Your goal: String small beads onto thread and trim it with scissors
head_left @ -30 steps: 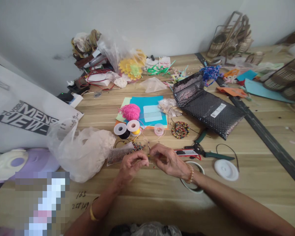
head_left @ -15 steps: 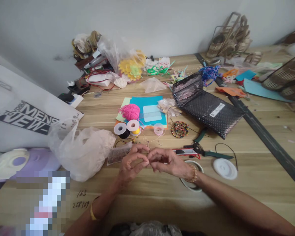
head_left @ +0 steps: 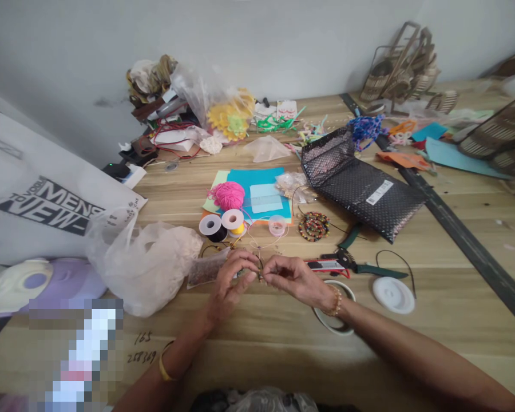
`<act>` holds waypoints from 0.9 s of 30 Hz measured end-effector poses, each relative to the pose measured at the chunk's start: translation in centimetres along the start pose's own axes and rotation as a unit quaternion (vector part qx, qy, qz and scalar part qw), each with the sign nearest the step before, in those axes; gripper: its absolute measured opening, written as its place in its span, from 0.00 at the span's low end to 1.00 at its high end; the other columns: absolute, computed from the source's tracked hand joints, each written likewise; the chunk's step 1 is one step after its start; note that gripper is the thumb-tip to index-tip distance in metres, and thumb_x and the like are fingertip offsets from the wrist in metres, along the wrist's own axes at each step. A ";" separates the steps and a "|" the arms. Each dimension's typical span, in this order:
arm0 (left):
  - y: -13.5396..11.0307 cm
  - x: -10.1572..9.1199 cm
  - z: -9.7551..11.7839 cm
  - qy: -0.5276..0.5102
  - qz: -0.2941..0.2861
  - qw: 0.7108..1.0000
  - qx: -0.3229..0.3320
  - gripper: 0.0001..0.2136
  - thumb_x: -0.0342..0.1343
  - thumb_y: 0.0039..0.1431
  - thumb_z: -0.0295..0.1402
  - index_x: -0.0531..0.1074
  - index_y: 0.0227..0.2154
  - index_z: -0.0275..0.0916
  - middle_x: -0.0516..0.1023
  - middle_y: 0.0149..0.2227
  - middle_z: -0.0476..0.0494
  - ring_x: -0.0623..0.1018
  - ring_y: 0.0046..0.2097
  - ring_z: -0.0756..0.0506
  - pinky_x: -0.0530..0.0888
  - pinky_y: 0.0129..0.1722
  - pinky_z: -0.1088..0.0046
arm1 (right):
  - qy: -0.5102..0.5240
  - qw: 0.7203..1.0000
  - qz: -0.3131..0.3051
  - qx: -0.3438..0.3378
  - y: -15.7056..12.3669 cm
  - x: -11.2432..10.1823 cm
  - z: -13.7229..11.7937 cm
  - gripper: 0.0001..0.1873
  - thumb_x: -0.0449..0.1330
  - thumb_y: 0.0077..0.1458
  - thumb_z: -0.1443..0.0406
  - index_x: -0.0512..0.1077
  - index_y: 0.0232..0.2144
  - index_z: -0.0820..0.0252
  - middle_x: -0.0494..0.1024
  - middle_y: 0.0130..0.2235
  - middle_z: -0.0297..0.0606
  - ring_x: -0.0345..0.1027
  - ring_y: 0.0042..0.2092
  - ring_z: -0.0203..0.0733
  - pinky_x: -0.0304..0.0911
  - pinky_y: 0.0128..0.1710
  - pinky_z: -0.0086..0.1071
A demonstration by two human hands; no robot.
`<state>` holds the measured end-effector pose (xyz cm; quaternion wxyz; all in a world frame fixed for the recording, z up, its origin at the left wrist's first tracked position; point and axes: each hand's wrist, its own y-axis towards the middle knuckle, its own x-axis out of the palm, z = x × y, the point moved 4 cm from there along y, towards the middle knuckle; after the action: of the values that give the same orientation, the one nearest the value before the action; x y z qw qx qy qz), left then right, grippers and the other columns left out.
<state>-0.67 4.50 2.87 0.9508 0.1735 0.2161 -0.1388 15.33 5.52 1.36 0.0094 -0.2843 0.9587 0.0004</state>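
Note:
My left hand (head_left: 230, 284) and my right hand (head_left: 295, 279) meet over the wooden table (head_left: 283, 343), both pinched on a thin beaded string (head_left: 260, 274) between their fingertips. A loop of that string runs up toward the small pink spool (head_left: 277, 225). Loose beads and a clear bead packet (head_left: 206, 269) lie just left of my left hand. A finished coil of coloured beads (head_left: 315, 225) rests beyond my right hand. My right wrist wears a bead bracelet and lies over a white ring-shaped lid (head_left: 335, 309).
Thread spools (head_left: 221, 224), pink yarn (head_left: 227, 195) and blue paper sheets (head_left: 257, 189) sit ahead. Green-handled pliers (head_left: 360, 266), a red cutter (head_left: 326, 265) and a white disc (head_left: 393, 294) lie right. A plastic bag (head_left: 141, 263) is left, a black bubble mailer (head_left: 360, 189) farther right.
My hands pressed together over the string, then parted slightly; the left fingers now curl round the beaded end while the right hand pinches it from the right.

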 end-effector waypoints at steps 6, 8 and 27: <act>-0.4 1.1 0.0 0.064 -0.029 0.995 0.076 0.05 0.49 0.61 0.32 0.69 0.33 0.38 0.72 0.39 0.40 0.69 0.50 0.41 0.64 0.54 0.57 | -0.058 0.998 -0.012 -0.016 -0.1 0.2 0.5 0.11 0.56 0.59 0.60 0.71 0.32 0.63 0.70 0.28 0.33 0.59 0.29 0.33 0.57 0.29 0.26; -0.4 1.3 0.0 0.070 -0.035 0.994 0.078 0.06 0.47 0.62 0.31 0.67 0.32 0.38 0.72 0.38 0.40 0.68 0.50 0.42 0.64 0.54 0.58 | -0.083 0.996 -0.007 -0.022 -0.1 0.2 0.6 0.11 0.55 0.59 0.60 0.71 0.33 0.63 0.71 0.29 0.34 0.61 0.30 0.33 0.58 0.29 0.26; -0.3 1.1 -0.5 0.065 -0.038 0.996 0.043 0.08 0.46 0.63 0.31 0.68 0.31 0.37 0.71 0.41 0.40 0.70 0.48 0.44 0.67 0.51 0.65 | -0.012 1.000 0.002 0.025 0.0 0.2 1.5 0.11 0.57 0.57 0.60 0.69 0.31 0.64 0.63 0.20 0.27 0.57 0.20 0.28 0.54 0.21 0.23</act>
<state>-0.02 4.16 1.90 0.9204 0.2150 0.2772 -0.1723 15.17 5.38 -0.12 0.0278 -0.2817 0.9589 -0.0202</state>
